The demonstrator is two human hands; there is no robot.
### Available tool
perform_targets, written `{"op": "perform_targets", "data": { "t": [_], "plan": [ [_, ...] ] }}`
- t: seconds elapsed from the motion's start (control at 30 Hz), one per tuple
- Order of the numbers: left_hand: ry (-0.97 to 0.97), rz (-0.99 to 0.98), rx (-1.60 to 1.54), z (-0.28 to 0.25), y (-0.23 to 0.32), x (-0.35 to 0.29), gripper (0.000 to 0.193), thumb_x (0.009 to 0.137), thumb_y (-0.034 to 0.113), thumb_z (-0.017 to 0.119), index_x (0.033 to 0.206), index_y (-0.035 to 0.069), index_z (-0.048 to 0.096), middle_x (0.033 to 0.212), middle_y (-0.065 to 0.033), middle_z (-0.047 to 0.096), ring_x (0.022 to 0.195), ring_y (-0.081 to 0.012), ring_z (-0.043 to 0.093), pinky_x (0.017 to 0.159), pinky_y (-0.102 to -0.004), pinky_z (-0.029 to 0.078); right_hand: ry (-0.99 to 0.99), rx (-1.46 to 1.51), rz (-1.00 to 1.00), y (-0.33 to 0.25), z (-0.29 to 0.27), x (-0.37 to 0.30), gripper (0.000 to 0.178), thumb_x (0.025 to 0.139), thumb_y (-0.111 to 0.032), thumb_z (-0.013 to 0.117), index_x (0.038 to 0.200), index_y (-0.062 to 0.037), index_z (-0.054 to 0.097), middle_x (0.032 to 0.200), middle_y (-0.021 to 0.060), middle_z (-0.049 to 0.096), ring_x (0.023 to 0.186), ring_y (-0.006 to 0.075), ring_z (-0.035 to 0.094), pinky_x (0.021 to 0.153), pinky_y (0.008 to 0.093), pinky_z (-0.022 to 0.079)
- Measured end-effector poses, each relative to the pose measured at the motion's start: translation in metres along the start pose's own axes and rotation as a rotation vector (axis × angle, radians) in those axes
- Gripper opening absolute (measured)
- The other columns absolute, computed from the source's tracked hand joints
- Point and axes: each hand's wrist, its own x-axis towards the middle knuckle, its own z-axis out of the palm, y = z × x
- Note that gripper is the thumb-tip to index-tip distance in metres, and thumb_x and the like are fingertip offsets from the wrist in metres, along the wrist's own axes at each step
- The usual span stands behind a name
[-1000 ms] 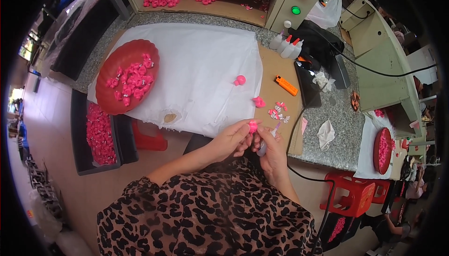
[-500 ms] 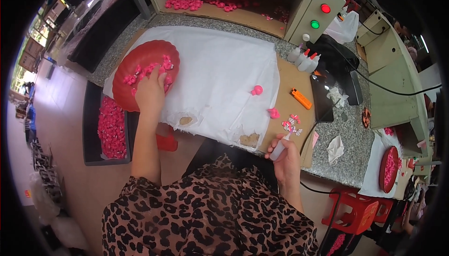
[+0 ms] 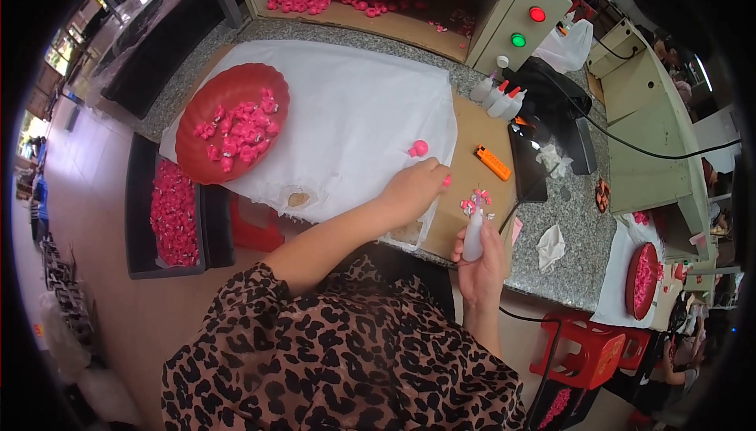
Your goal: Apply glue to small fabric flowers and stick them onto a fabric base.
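Observation:
My left hand (image 3: 413,192) is pinched over the right side of the white cloth (image 3: 346,116), fingertips closed on a small pink moulded piece (image 3: 446,181). Another pink piece (image 3: 418,148) with a round knob lies just beyond it. In my right hand (image 3: 483,264) is a small white squeeze bottle (image 3: 473,238), held upright with its thin nozzle up. Beside the nozzle, small pink-and-white parts (image 3: 468,206) lie on the brown cardboard (image 3: 465,159). To the left, a red scalloped bowl (image 3: 193,151) holds many pink pieces (image 3: 250,128).
An orange lighter (image 3: 493,162) lies right of the cloth, near several white bottles (image 3: 498,100). Behind stands a grey box-like machine (image 3: 492,33) with pink pieces inside. A dark bin (image 3: 143,218) of pink pieces is at lower left. A black cable (image 3: 630,133) crosses the right side.
My left hand has left the red bowl and moved right to the pink piece at the cloth's edge. The bottle in my right hand has turned more upright. The view has shifted slightly.

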Motion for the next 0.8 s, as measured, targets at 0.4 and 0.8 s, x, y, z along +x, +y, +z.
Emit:
{"op": "perform_targets", "data": {
  "t": [0.4, 0.8],
  "plan": [
    [-0.197, -0.257, -1.518, -0.01, 0.022, -0.059, 0.023, 0.08, 0.003, 0.053, 0.102, -0.003, 0.046, 0.092, -0.0094, 0.054, 0.084, -0.0147, 0.054, 0.074, -0.0259, 0.046, -0.176, 0.308, 0.069, 0.02, 0.018, 0.005, 0.025, 0.08, -0.013, 0.054, 0.101, -0.0031, 0.044, 0.086, 0.0072, 0.052, 0.069, 0.0132, 0.048, 0.059, 0.0242, 0.039],
    [0.285, -0.217, -0.748, 0.003, 0.006, -0.055, 0.02, 0.07, -0.002, 0.063, 0.089, -0.002, 0.06, 0.096, -0.0081, 0.051, 0.077, -0.0096, 0.055, 0.064, -0.0192, 0.048, 0.039, -0.062, -0.38, 0.017, 0.003, 0.001, 0.02, 0.08, -0.002, 0.051, 0.098, 0.001, 0.044, 0.091, 0.0102, 0.05, 0.07, 0.0131, 0.049, 0.059, 0.0233, 0.042]
  ]
}}
